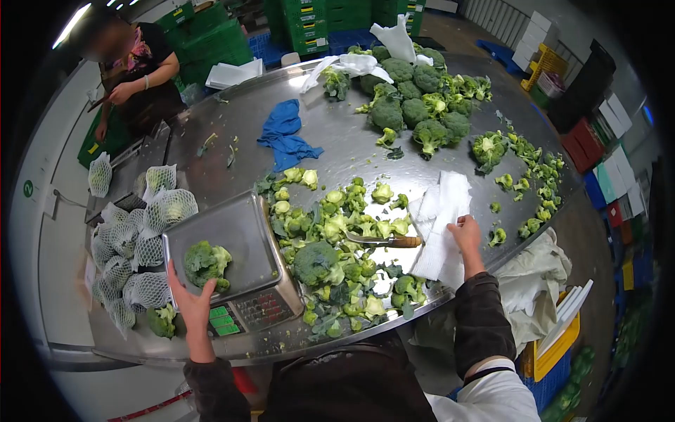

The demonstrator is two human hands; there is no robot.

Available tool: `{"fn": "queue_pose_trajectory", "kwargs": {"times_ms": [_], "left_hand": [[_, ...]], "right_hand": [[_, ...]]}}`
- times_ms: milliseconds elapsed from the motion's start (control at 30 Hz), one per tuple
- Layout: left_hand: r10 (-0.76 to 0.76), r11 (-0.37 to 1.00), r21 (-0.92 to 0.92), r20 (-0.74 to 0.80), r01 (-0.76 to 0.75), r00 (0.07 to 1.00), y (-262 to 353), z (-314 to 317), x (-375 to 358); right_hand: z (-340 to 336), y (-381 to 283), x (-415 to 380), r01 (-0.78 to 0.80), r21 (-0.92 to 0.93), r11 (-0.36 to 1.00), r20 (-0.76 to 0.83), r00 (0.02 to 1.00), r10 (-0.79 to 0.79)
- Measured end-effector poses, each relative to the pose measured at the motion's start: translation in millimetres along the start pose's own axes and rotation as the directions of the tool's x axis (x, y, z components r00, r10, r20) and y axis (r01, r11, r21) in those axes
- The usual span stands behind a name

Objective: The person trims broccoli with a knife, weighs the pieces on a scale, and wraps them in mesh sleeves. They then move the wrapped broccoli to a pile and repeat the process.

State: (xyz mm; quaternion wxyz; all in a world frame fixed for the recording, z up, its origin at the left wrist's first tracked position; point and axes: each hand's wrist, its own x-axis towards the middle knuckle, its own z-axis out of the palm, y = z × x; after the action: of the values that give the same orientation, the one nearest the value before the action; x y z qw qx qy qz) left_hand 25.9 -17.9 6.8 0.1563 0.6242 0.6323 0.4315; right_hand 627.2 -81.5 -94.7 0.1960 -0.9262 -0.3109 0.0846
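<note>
A head of broccoli (pixel 207 265) lies on the metal pan of a digital weighing scale (pixel 242 218). At the pan's near left corner is my left hand (pixel 191 299), its thumb and fingers apart, the thumb tip right by the broccoli. My right hand (pixel 466 239) has its fingers pinched at the edge of a stack of white foam net sleeves (pixel 439 232). Left of that stack lies a curved knife (pixel 397 241) with a wooden handle, among cut broccoli stems (pixel 337 226) and leaves. A large broccoli head (pixel 316 263) sits beside the scale.
Broccoli heads in white foam nets (pixel 137 239) are piled left of the scale. More broccoli (pixel 415 98) is heaped at the back of the metal table (pixel 232 126), near a blue cloth (pixel 287 133). Another person (pixel 137 70) stands at the far left. Green crates (pixel 302 24) are stacked behind.
</note>
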Motion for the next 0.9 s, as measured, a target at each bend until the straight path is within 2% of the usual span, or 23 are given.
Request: {"fn": "queue_pose_trajectory", "kwargs": {"times_ms": [67,133,200,267,300,367,500,533,567,600,633,700,733,767,800,833,900], "left_hand": [[0.051,0.999,0.005,-0.048,-0.05,0.998,22,-1,-1],[0.1,0.995,0.012,-0.095,-0.1,0.99,45,0,-2],[0.281,0.959,0.072,-0.1,-0.275,0.954,66,6,-3],[0.303,0.953,0.026,-0.071,-0.302,0.95,88,17,-8],[0.33,0.943,-0.024,-0.043,-0.331,0.943,99,24,-10],[0.323,0.944,-0.067,-0.019,-0.323,0.946,118,40,-18],[0.419,0.89,-0.255,0.133,-0.378,0.898,146,78,-32],[0.419,0.89,-0.254,0.132,-0.378,0.899,151,88,-38],[0.408,0.88,-0.35,0.204,-0.323,0.89,155,99,-44],[0.403,0.861,-0.438,0.277,-0.258,0.872,161,108,-49],[0.403,0.861,-0.437,0.276,-0.259,0.872,167,116,-55],[0.279,0.829,-0.553,0.545,0.088,0.79,179,131,-67],[0.278,0.83,-0.551,0.547,0.089,0.79,183,140,-72],[0.242,0.787,-0.569,0.638,0.237,0.731,187,150,-75],[0.217,0.731,-0.567,0.722,0.38,0.657,190,161,-77],[0.218,0.731,-0.566,0.723,0.381,0.655,191,173,-78],[0.231,0.608,-0.565,0.797,0.557,0.558,197,195,-78]], "right_hand": [[4,9,10,-0.012,0.174,0.985,0.068,0.998,0.0],[11,17,16,0.006,0.18,0.984,0.074,0.997,-0.019],[8,14,15,0.026,0.187,0.982,0.077,0.996,-0.041],[-7,-3,1,-0.201,0.548,0.812,0.237,0.968,0.079],[-8,-4,-1,-0.2,0.546,0.813,0.241,0.968,0.077],[-11,-3,-6,-0.193,0.617,0.763,0.295,0.955,0.003],[-26,-8,-20,-0.164,0.649,0.743,0.36,0.926,-0.11],[-26,-9,-23,-0.157,0.724,0.671,0.364,0.914,-0.179],[-26,-9,-26,-0.154,0.792,0.591,0.359,0.9,-0.247],[-24,-7,-28,-0.153,0.792,0.591,0.359,0.9,-0.247],[-20,-5,-28,-0.141,0.821,0.554,0.325,0.913,-0.249],[-21,-4,-30,-0.128,0.847,0.516,0.291,0.924,-0.249],[-28,-5,-35,-0.044,0.848,0.528,0.231,0.927,-0.294],[-35,-7,-40,0.039,0.844,0.536,0.172,0.925,-0.338],[-40,-11,-47,0.037,0.843,0.536,0.173,0.926,-0.336],[-45,-17,-54,0.053,0.867,0.495,0.155,0.916,-0.369],[-60,-33,-72,0.068,0.889,0.454,0.136,0.905,-0.402]]}}
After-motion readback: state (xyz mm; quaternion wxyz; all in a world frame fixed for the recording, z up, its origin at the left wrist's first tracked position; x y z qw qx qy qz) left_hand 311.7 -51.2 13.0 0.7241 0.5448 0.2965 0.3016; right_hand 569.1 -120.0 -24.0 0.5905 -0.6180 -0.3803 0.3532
